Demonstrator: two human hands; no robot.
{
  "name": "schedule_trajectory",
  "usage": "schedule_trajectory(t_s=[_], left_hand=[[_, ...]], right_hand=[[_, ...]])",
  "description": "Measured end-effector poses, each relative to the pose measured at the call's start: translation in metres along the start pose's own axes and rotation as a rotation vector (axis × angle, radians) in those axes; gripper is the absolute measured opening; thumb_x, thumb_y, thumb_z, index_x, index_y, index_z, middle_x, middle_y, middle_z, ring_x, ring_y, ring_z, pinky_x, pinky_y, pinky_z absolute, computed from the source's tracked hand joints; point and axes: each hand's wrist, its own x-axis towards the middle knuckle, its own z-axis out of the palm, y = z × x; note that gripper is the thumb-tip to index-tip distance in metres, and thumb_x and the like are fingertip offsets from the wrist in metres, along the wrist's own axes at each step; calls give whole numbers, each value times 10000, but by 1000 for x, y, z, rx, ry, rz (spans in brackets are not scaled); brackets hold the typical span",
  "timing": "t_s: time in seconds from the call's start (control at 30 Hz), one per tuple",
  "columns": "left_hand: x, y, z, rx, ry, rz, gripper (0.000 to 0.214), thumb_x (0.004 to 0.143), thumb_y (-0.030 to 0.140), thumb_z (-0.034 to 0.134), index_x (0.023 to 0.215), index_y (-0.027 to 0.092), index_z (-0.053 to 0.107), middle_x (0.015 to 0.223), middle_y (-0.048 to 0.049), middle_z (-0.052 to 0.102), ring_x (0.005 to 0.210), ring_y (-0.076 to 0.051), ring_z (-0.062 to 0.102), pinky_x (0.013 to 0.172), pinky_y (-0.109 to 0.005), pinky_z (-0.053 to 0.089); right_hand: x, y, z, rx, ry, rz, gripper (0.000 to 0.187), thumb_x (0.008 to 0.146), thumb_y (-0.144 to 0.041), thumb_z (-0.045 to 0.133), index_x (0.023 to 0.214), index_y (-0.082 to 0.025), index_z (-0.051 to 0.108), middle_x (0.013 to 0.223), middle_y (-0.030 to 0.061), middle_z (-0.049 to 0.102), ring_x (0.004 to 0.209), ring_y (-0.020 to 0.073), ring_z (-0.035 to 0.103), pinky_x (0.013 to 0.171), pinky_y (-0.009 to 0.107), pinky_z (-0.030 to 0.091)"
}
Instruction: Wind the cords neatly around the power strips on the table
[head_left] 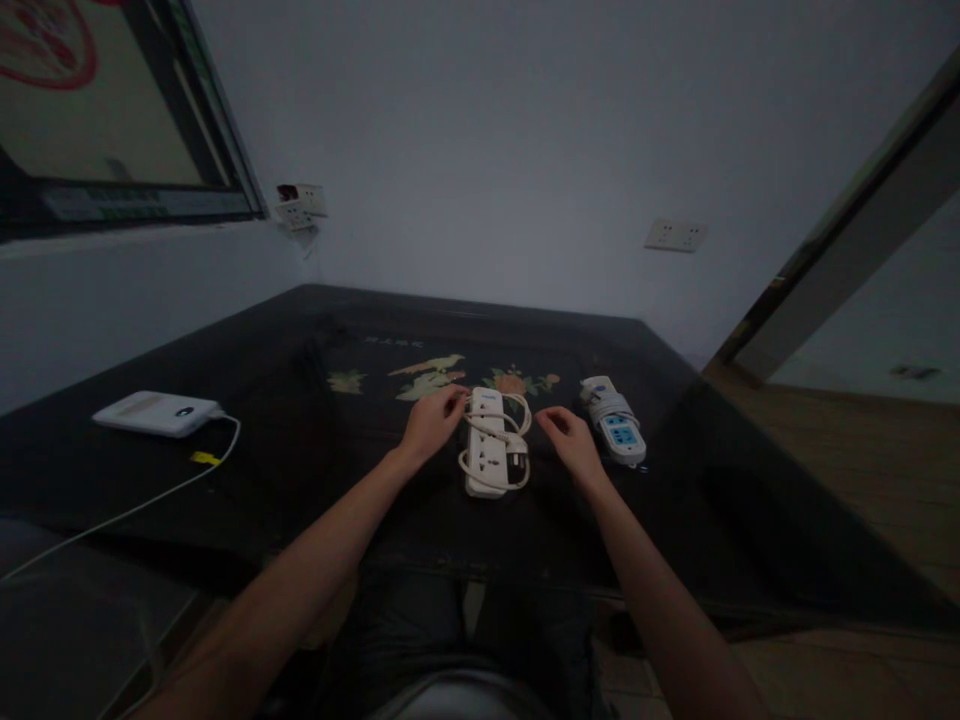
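A white power strip (484,445) lies on the black table (315,440), its cream cord (504,428) looped over and beside it. My left hand (431,420) rests at the strip's far left corner, fingers curled on the cord there. My right hand (570,440) hovers just right of the cord loops, fingers half bent and apart, holding nothing. A second white power strip (615,425) with a blue face and its cord wrapped round it lies to the right of that hand.
A flat white device (157,413) with a white cable (142,505) sits at the table's left. Wall sockets (675,235) are on the back wall and more sockets (300,205) in the left corner. The table's front edge is near my lap; wooden floor lies right.
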Motion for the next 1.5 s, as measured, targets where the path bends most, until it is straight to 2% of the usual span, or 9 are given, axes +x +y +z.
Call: schedule_trajectory(t_s=[0.13, 0.27, 0.4, 0.57, 0.83, 0.93, 1.07, 1.23, 1.5], left_hand=[[-7, 23, 2, 24, -59, 196, 191, 886, 224, 487, 984, 185, 646, 961, -62, 657, 946, -207, 577, 884, -346, 395], [-15, 48, 9, 194, -185, 365, 227, 879, 239, 523, 1082, 206, 618, 1076, -74, 629, 1067, -238, 526, 925, -390, 352], [-15, 63, 16, 380, -324, 346, 289, 839, 350, 606, 1084, 196, 613, 1106, -94, 618, 1095, -290, 495, 928, -442, 334], [-5, 67, 23, 443, -451, 351, 352, 803, 437, 644, 1013, 155, 632, 1071, -118, 639, 1048, -299, 522, 879, -404, 378], [-1, 58, 17, 33, -464, 250, 294, 848, 423, 589, 1013, 180, 609, 940, -67, 645, 884, -221, 584, 760, -300, 414], [5, 51, 6, -333, -356, 134, 230, 865, 386, 558, 963, 186, 612, 867, -29, 622, 794, -180, 561, 710, -275, 408], [21, 30, -15, -731, -136, -2, 381, 846, 547, 503, 780, 180, 580, 735, -7, 553, 703, -161, 520, 664, -269, 413], [31, -4, -46, -864, 0, -83, 490, 890, 583, 285, 635, 194, 439, 586, 10, 404, 548, -130, 431, 568, -267, 397], [20, -25, -62, -761, -190, -115, 328, 839, 412, 381, 643, 188, 519, 637, -47, 502, 609, -155, 478, 581, -288, 414]], right_hand=[[-3, -8, -15, -46, -203, -20, 227, 742, -353, 639, 854, -159, 673, 631, -19, 560, 587, 136, 486, 555, 253, 366], [-10, -14, -15, -62, -421, -39, 334, 660, -273, 740, 975, -175, 689, 639, -51, 537, 578, 113, 482, 542, 228, 365], [-14, -11, -4, -97, -446, -34, 428, 613, -173, 756, 1031, -166, 664, 676, -49, 542, 604, 114, 481, 554, 224, 369], [-13, -9, 3, -97, -412, -41, 255, 654, -151, 715, 903, -143, 662, 687, -27, 558, 617, 118, 480, 565, 230, 366], [-10, -19, -11, 50, -447, -59, 228, 714, -270, 686, 914, -165, 656, 768, 9, 639, 710, 148, 580, 639, 255, 455], [-8, -17, -13, 69, -413, -55, 251, 758, -324, 639, 949, -163, 653, 810, 34, 668, 734, 159, 607, 662, 270, 468], [-6, -13, -5, 22, -316, -49, 211, 788, -330, 593, 872, -150, 663, 760, 46, 674, 692, 163, 606, 634, 271, 458], [-9, -18, 0, -63, -204, -70, 202, 797, -325, 564, 809, -157, 673, 755, 45, 670, 687, 169, 592, 620, 266, 438], [-7, -14, 0, -118, -99, -69, 233, 806, -363, 528, 789, -172, 661, 761, 58, 678, 704, 201, 603, 640, 299, 452]])
